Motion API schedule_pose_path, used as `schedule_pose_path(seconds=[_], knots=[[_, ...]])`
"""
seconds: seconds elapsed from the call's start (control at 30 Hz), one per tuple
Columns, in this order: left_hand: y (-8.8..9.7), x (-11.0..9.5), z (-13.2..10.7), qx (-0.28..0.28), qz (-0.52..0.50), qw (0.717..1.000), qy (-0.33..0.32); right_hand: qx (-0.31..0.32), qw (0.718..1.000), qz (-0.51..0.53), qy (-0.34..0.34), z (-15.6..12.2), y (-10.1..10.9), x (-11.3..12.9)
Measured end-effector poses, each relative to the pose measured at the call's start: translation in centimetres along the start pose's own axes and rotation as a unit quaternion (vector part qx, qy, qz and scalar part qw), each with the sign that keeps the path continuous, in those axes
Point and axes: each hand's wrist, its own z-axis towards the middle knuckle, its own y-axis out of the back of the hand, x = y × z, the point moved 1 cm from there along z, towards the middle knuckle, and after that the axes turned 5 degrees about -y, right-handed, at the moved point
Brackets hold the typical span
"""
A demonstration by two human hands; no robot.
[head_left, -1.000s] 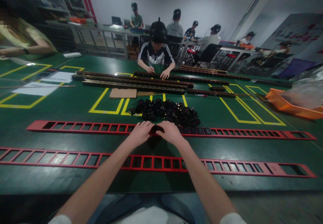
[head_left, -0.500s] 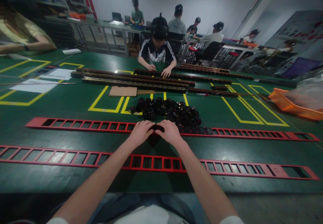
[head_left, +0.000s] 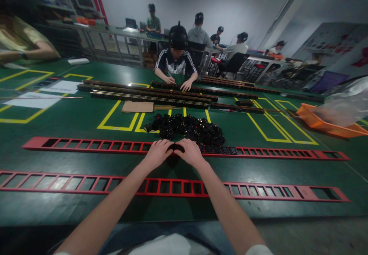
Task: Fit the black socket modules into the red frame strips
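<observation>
My left hand [head_left: 158, 152] and my right hand [head_left: 189, 151] meet over the farther red slotted strip [head_left: 267, 152], thumbs turned toward each other. Between them is a small black socket-like part [head_left: 178, 147], gripped by the curled fingers of both hands and mostly covered by them. Several similar black sockets [head_left: 225, 150] sit in the slots to the right of my right hand. Just beyond my fingers lies a heap of loose black parts [head_left: 186, 126]. The slots left of my left hand show the green table through them.
A second red slotted strip [head_left: 250, 190] lies under my forearms. Across the green table [head_left: 71, 205], a co-worker [head_left: 176, 61] works at long dark rails [head_left: 149, 96]. A cardboard piece [head_left: 138, 107], white papers [head_left: 34, 98] and an orange bin [head_left: 324, 121] are also there.
The whole view has shifted slightly, with the strips and far bench appearing a little lower and farther left. Both hands keep nearly the same place and grip at the strip.
</observation>
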Motion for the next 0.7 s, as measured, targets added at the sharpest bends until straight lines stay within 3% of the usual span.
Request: schedule_pose_path(seconds=[0.43, 0.7], knots=[[-0.35, -0.39, -0.42, -0.038, 0.000, 0.999, -0.011, 0.009, 1.000, 0.021, -0.015, 0.01, -0.08, -0.17], [0.14, -0.53, -0.39, -0.026, 0.003, 1.000, -0.009, 0.028, 0.999, 0.022, -0.031, 0.39, 0.47, 0.29]])
